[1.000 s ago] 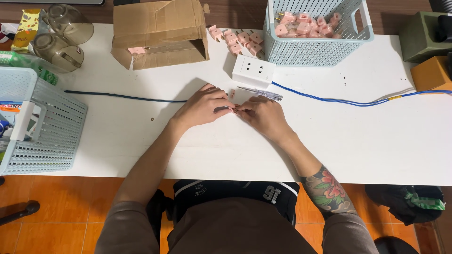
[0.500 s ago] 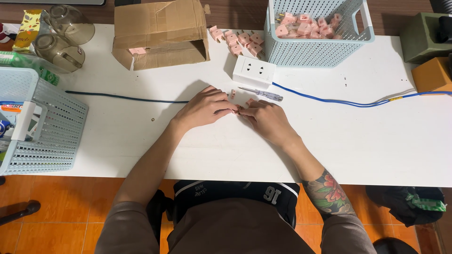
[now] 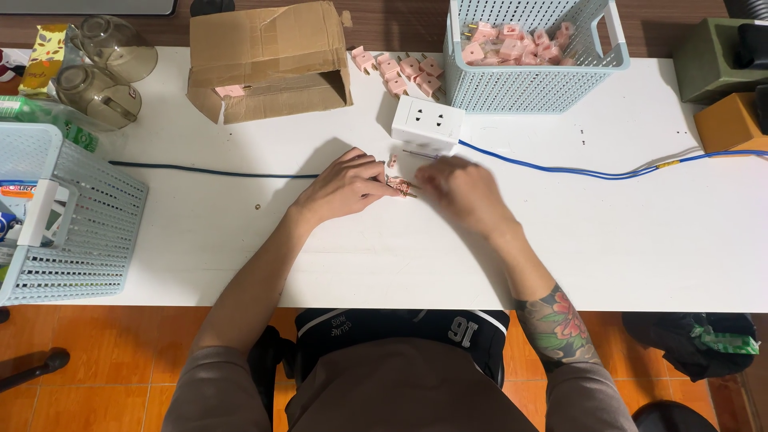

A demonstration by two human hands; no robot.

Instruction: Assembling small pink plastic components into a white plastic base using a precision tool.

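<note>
My left hand (image 3: 346,188) rests on the white table (image 3: 560,240) and pinches a small pink plug part (image 3: 400,187) with metal prongs at its fingertips. Just right of the part, my right hand (image 3: 462,194) lies knuckles up and blurred, apart from it. Its fingers cover the handle of a thin tool whose tip (image 3: 416,152) sticks out beside the white socket block (image 3: 428,126). Whether they grip the tool is hidden. Another tiny pink piece (image 3: 392,161) lies just above the held part.
A blue cable (image 3: 576,170) runs right from the socket block, a dark cable (image 3: 208,170) runs left. Behind are an open cardboard box (image 3: 268,60), loose pink plugs (image 3: 400,68) and a pale blue basket (image 3: 532,52) of them. Another basket (image 3: 72,216) stands at left, with glass jars (image 3: 104,72).
My right hand has let go of the pink part and moved right and slightly up, over the tool by the socket block. My left hand stays put with the part.
</note>
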